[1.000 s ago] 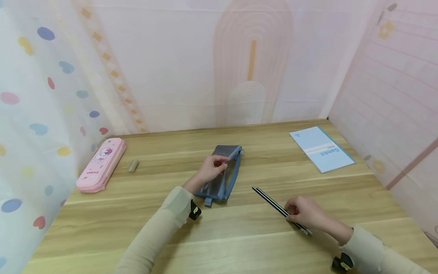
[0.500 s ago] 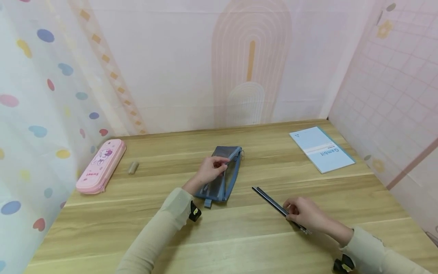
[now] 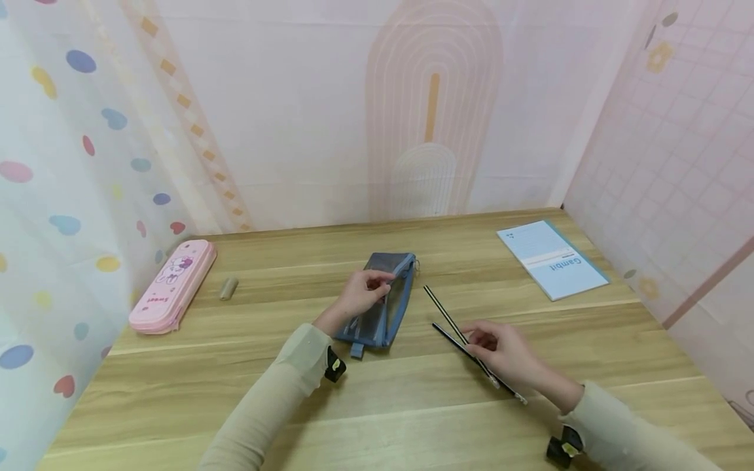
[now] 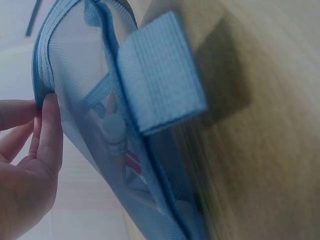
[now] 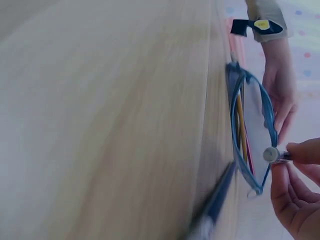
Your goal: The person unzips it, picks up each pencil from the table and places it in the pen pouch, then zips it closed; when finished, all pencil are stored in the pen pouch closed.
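Note:
My left hand (image 3: pixel 360 293) pinches the zippered edge of a blue mesh pencil pouch (image 3: pixel 402 307) on the table. The pouch's mouth gapes; through it in the right wrist view several pencils (image 5: pixel 240 122) show inside. To the right, my right hand (image 3: pixel 511 356) holds a striped pencil (image 3: pixel 443 313) between thumb and fingers, lifted off the table, its far end pointing toward the pouch. Beneath it a second dark pencil (image 3: pixel 449 336) lies on the wood, partly covered by the hand. In the left wrist view the pouch's fabric tab (image 4: pixel 160 75) is close to the camera.
At the far left of the wooden table (image 3: pixel 377 425) lies a pink pencil case (image 3: pixel 173 284). Beside it is a small beige cylindrical object (image 3: pixel 228 288). A light blue notebook (image 3: pixel 552 260) lies at the back right. Patterned curtains (image 3: pixel 294 118) hang behind the table.
My right hand has raised one pencil and moved slightly left and away from me, parting it from the other, which stays on the table. The left hand keeps its hold on the pouch.

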Demonstrator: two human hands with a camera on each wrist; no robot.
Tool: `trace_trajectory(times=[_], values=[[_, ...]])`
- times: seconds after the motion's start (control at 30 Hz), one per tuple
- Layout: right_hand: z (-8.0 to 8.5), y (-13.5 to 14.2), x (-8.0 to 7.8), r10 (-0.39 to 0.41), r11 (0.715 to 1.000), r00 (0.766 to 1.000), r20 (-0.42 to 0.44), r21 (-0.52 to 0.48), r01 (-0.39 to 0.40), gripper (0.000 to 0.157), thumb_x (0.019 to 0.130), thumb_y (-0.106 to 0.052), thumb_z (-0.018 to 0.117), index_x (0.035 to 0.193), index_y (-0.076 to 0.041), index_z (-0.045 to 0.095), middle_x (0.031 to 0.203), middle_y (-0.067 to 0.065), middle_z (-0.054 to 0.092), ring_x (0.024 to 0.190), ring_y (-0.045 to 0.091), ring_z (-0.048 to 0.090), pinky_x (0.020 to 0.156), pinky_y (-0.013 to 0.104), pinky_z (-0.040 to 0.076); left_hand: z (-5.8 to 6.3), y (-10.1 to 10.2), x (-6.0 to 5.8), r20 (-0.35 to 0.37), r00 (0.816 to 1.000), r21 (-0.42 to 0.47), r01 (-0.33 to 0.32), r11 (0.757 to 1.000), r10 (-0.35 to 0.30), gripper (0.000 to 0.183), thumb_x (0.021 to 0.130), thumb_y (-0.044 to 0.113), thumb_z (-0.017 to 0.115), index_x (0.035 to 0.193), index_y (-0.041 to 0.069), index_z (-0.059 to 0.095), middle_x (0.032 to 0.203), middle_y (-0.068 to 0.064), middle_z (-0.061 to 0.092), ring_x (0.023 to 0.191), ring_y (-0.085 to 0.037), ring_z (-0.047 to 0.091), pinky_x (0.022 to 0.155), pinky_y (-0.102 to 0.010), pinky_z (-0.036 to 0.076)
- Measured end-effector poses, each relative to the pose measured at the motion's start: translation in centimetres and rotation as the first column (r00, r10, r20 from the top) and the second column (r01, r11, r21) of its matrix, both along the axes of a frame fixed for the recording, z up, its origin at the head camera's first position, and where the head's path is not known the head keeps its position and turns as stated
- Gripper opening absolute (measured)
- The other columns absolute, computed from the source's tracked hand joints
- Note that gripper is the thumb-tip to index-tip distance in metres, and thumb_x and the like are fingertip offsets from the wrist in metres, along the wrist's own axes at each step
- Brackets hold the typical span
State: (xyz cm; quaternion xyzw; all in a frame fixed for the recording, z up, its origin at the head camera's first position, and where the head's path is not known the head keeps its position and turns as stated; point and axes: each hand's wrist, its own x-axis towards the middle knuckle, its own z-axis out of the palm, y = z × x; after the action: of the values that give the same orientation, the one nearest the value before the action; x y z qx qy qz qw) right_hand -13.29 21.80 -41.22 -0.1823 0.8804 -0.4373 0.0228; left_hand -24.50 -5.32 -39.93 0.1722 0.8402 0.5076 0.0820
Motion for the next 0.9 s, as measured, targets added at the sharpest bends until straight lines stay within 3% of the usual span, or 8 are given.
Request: trace_trajectory(times=[0.23, 0.5, 0.77, 0.9], values=[[0.3, -2.2, -1.1, -0.016, 0.986, 0.993, 0.113, -0.165, 0.035, 0.033, 0.083, -0.012, 0.061, 0.115, -0.005, 0.056, 0.088, 0.014, 0.065, 0.071, 0.006, 0.058, 0.061, 0.021, 0.049, -0.3, -0.2, 0.0, -0.011, 1.000, 0.003, 0.004, 1.000, -0.004, 0.027, 0.086, 0.003, 0.053, 0.112, -0.004, 0.059, 0.092, -0.021, 0.061, 0.065, -0.012, 0.056, 0.059, -0.026, 0.052], [0.2, -3.5, -2.8, -0.046, 0.957, 0.960, 0.278, -0.264, 0.123, 0.039, 0.082, -0.009, 0.060, 0.120, -0.004, 0.053, 0.092, 0.022, 0.064, 0.067, 0.012, 0.059, 0.061, 0.028, 0.051, 0.3, -0.3, 0.1, 0.009, 1.000, -0.002, -0.005, 1.000, 0.005, 0.027, 0.086, 0.003, 0.052, 0.112, -0.004, 0.058, 0.090, -0.020, 0.060, 0.066, -0.012, 0.055, 0.060, -0.026, 0.053], [-0.4, -4.3, -4.0, -0.028, 0.947, 0.949, 0.314, -0.294, 0.125, 0.035, 0.081, -0.002, 0.059, 0.116, 0.004, 0.055, 0.090, 0.026, 0.064, 0.064, 0.010, 0.060, 0.062, 0.032, 0.053, 0.4, -0.3, 0.1, 0.017, 1.000, 0.010, -0.017, 1.000, 0.017, 0.027, 0.086, 0.003, 0.054, 0.112, -0.004, 0.058, 0.093, -0.019, 0.061, 0.069, -0.011, 0.055, 0.061, -0.025, 0.053], [-0.4, -5.0, -4.2, 0.018, 0.947, 0.943, 0.332, -0.309, 0.091, 0.035, 0.082, 0.000, 0.057, 0.115, 0.008, 0.053, 0.092, 0.029, 0.063, 0.068, 0.010, 0.062, 0.063, 0.034, 0.054, 0.4, -0.5, 0.1, 0.028, 0.999, 0.032, -0.034, 0.999, 0.033, 0.027, 0.086, 0.003, 0.053, 0.112, -0.004, 0.058, 0.094, -0.022, 0.061, 0.069, -0.010, 0.054, 0.062, -0.026, 0.053]])
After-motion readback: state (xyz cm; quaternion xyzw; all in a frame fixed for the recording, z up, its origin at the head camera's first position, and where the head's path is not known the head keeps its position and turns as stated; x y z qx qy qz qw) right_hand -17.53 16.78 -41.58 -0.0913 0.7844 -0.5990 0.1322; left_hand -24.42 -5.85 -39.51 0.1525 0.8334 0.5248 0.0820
